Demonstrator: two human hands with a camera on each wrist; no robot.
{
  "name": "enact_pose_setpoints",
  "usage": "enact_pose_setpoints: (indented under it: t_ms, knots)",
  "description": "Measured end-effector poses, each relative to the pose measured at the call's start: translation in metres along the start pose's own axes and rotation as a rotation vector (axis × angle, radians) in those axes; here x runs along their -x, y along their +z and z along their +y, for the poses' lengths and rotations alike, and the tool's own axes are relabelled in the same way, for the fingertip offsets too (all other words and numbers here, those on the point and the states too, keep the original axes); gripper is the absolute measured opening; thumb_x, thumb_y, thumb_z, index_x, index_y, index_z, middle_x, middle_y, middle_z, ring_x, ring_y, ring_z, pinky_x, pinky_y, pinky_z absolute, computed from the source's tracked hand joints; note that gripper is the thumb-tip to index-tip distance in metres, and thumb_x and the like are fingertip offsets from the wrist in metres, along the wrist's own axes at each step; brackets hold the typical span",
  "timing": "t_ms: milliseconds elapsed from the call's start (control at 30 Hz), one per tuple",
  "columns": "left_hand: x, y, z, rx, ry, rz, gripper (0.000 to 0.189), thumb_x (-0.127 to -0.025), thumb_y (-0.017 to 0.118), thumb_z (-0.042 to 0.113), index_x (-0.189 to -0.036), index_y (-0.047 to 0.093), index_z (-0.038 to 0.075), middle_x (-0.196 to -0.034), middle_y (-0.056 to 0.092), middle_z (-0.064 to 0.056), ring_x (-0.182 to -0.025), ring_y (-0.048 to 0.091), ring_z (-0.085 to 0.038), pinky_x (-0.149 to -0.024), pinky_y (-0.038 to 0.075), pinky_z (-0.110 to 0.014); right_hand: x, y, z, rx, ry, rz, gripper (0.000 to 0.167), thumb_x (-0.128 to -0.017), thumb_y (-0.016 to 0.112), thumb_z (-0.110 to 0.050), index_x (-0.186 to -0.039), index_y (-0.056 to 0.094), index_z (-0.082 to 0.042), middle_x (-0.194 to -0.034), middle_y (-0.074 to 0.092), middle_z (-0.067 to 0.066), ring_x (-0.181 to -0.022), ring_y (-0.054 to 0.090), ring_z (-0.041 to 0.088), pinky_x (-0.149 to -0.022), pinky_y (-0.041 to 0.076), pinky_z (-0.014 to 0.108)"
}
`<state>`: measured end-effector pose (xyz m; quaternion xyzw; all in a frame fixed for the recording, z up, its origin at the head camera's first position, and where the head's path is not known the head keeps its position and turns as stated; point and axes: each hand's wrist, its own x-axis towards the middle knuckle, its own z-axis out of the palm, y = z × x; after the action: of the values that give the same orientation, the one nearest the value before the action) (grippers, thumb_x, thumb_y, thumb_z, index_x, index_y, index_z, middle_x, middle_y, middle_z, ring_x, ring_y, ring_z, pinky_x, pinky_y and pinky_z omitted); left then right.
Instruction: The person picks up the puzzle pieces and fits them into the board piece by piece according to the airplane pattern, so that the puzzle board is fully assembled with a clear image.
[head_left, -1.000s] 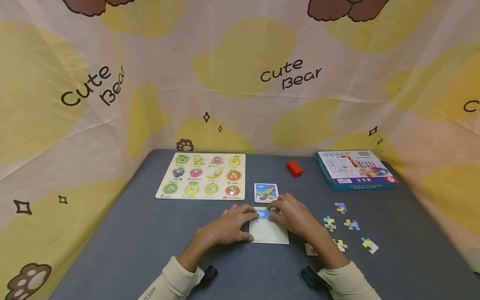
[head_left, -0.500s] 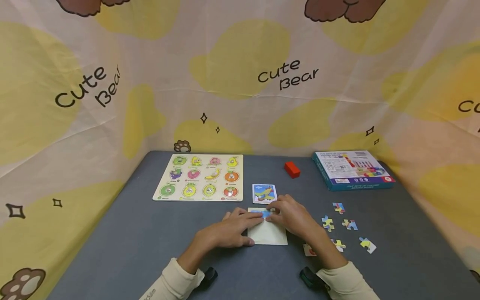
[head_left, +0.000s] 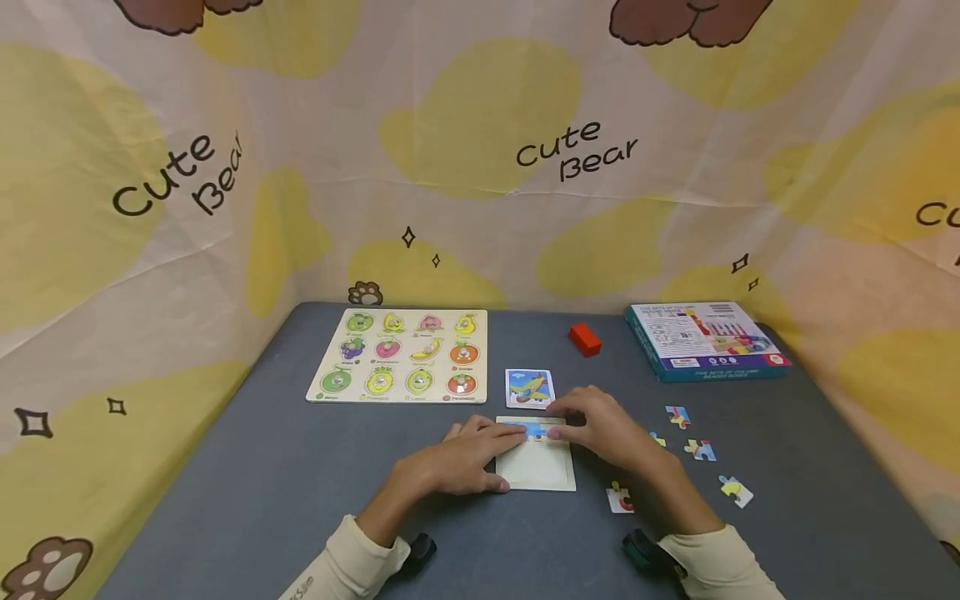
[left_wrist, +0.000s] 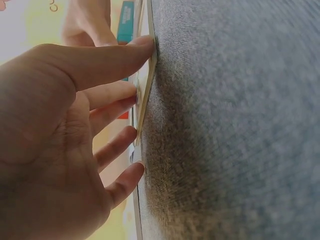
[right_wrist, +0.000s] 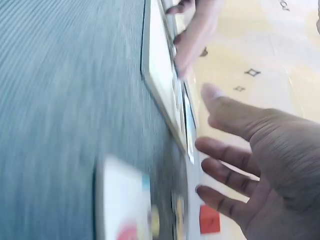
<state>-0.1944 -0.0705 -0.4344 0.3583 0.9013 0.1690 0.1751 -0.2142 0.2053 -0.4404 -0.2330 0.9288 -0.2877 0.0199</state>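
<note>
A shallow cream puzzle tray (head_left: 536, 468) lies on the table, with joined blue jigsaw pieces (head_left: 537, 430) along its far edge. My left hand (head_left: 463, 458) rests on it, fingertips extended over the blue pieces; in the left wrist view the thumb of that hand (left_wrist: 55, 125) touches the tray's near edge. Just off the tray's far right corner is my right hand (head_left: 600, 429); the right wrist view shows its spread fingers (right_wrist: 230, 152) with nothing between them. Behind the tray lies an airplane picture card (head_left: 529, 388). The fingers partly cover the blue pieces.
Loose jigsaw pieces lie to the right: a red and blue one (head_left: 700, 450), a yellow and white one (head_left: 736, 491), and one near the front (head_left: 620, 499), among several. Farther back are a fruit board (head_left: 397, 397), a red block (head_left: 585, 339) and a teal box (head_left: 705, 342).
My right hand has let go of the blue pieces and shifted right, its forearm now covering some loose pieces. My left fingers slid slightly right over the blue pieces, then stayed.
</note>
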Motion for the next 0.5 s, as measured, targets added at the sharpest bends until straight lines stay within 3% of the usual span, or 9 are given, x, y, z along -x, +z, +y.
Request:
enact_pose_setpoints:
  t_ms: [133, 500]
  knots:
    - [0.000, 0.002, -0.001, 0.003, 0.001, 0.000, 0.073, -0.100, 0.073, 0.038, -0.165, 0.041, 0.026, -0.170, 0.035, 0.012, -0.146, 0.034, -0.021, -0.107, 0.034, -0.042, 0.013, -0.011, 0.013, -0.005, 0.042, 0.019, 0.038, -0.095, 0.081, -0.034, -0.128, 0.077, -0.016, -0.125, 0.073, 0.002, -0.119, 0.059, 0.026, -0.103, 0.049, 0.056]
    - [0.000, 0.002, -0.001, 0.001, 0.010, 0.008, 0.074, -0.099, 0.074, 0.036, -0.165, 0.042, 0.025, -0.170, 0.035, 0.012, -0.146, 0.034, -0.022, -0.104, 0.034, -0.040, 0.054, -0.045, 0.056, 0.013, 0.112, 0.093, 0.042, -0.095, 0.081, -0.035, -0.128, 0.076, -0.011, -0.126, 0.072, 0.007, -0.119, 0.060, 0.032, -0.100, 0.051, 0.060]
